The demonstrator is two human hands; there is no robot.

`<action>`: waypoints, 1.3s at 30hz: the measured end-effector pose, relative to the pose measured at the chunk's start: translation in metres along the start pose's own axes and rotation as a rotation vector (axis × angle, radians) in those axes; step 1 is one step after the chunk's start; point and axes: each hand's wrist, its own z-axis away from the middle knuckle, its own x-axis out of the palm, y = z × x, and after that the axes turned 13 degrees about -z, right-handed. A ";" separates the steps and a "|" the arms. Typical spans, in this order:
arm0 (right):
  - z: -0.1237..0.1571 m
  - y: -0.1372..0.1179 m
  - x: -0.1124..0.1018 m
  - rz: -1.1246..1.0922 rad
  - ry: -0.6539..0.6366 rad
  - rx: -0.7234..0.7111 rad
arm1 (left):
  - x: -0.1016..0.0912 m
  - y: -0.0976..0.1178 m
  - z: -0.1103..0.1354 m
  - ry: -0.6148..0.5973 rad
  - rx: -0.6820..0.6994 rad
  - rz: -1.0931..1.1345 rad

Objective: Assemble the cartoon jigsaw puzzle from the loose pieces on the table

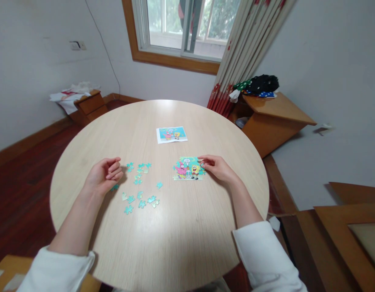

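Observation:
A partly joined jigsaw puzzle (189, 168) with cartoon figures lies on the table, its edge uneven. At its right side, my right hand (216, 166) has its index finger stretched along the top corner, while thumb and other fingers pinch a small teal puzzle piece (202, 165) against the edge. My left hand (106, 172) rests at the left with its fingers curled into a loose fist; nothing shows in it. Several loose teal and pale puzzle pieces (141, 204) are scattered between the hands, one partly under the left hand. Behind the puzzle lies a printed reference picture (172, 134).
The round pale wooden table (181, 243) has its curved edge around me. A wooden cabinet (275, 117) with cloths on top stands at the back right. At the back left is a small drawer unit (91, 106). A curtain (236, 61) hangs beside the window.

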 end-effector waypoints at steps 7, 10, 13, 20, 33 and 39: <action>0.000 0.001 0.000 -0.014 0.000 0.025 | 0.002 0.001 0.002 0.008 0.000 -0.002; 0.001 0.000 0.000 -0.006 -0.003 0.030 | 0.002 0.001 0.002 0.001 0.000 -0.004; 0.001 -0.001 0.001 -0.010 0.000 0.040 | 0.002 0.001 0.002 0.000 0.003 -0.007; 0.001 -0.001 0.002 0.008 0.036 0.031 | 0.004 0.001 0.003 0.011 0.009 -0.008; 0.000 0.001 0.000 0.322 0.083 -0.136 | 0.004 0.003 0.005 0.005 0.007 0.013; 0.000 0.004 -0.003 0.357 0.115 -0.113 | 0.004 0.003 0.005 0.008 0.006 0.012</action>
